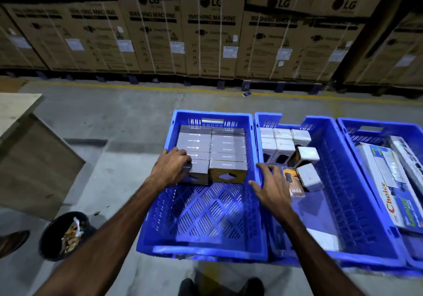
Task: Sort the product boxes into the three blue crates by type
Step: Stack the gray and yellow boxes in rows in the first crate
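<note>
Behind everything stands a wall of LG washing machine cartons (212,36), well apart from your work. On the floor in front of you sit three blue crates side by side, so each type gets its own bin. The left crate (201,248) holds grey boxes (229,149) packed in two tidy columns at its far end, about five showing in each, leaving the near half free for more. The middle crate (338,204) has roughly eight small white boxes (283,145), two lying tipped, plus one orange 65W box (295,182) that looks like an odd one out. The right crate (350,130) carries at least two long flat boxes, one marked Choice (389,192). Your left hand (172,168) curls over and grips the nearest grey box (196,174), apparently seating it in its row. Your right hand (272,188) hovers open, fingers spread, over the rim between the left and middle crates. A black bin (66,236) sits at your left.
</note>
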Tool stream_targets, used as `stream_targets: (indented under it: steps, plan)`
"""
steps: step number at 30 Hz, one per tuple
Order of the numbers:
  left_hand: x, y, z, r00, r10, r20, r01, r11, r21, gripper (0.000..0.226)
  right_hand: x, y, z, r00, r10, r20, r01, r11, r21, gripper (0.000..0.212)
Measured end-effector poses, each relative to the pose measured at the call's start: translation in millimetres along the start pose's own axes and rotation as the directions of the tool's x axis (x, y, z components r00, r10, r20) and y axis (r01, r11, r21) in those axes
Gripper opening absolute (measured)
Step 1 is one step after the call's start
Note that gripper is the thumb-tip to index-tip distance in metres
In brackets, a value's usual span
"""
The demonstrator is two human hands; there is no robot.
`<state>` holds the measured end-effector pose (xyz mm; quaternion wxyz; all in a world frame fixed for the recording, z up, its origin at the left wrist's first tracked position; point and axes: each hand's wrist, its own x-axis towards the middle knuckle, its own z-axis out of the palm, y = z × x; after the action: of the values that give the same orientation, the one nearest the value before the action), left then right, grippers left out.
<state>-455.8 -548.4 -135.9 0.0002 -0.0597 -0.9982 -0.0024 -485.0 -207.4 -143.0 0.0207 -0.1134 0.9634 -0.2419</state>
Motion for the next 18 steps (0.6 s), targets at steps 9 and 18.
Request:
stream_targets:
  steps: [9, 18]
  plan:
    - [4.0, 22.8, 31.7, 0.992, -0.092, 0.090, 0.089, 0.995, 0.042, 0.058, -10.1, 7.3, 13.7, 0.997, 0.025, -0.072, -0.014, 0.990, 0.142, 0.061]
    - [-14.9, 34.6, 40.9, 0.977, -0.209, 0.048, 0.213, 0.973, -0.086, 0.029, -9.7, 7.3, 14.0, 0.996, 0.020, -0.089, -0.003, 0.982, 0.191, 0.056]
